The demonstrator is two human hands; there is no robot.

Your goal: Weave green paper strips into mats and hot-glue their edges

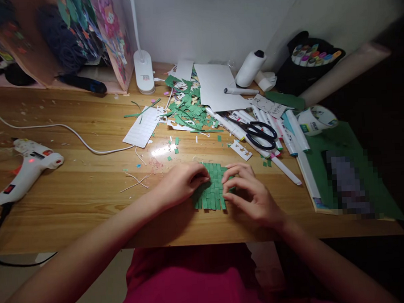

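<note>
A small mat woven from green paper strips (213, 193) lies on the wooden table in front of me, with loose strip ends along its near edge. My left hand (181, 182) is closed at the mat's left side, thumb and fingers pinching its upper left edge. On the opposite side, my right hand (253, 191) has its fingers curled, and the thumb and fingertips hold the mat's right edge. Parts of both side edges are hidden under my fingers.
A glue gun (30, 163) with a lit red light lies left. Beyond the mat are green paper scraps (190, 107), white paper (219, 86), black-handled scissors (259, 134) and several markers (290, 136). A lamp base (143, 73) stands behind; green paper (353, 162) lies right.
</note>
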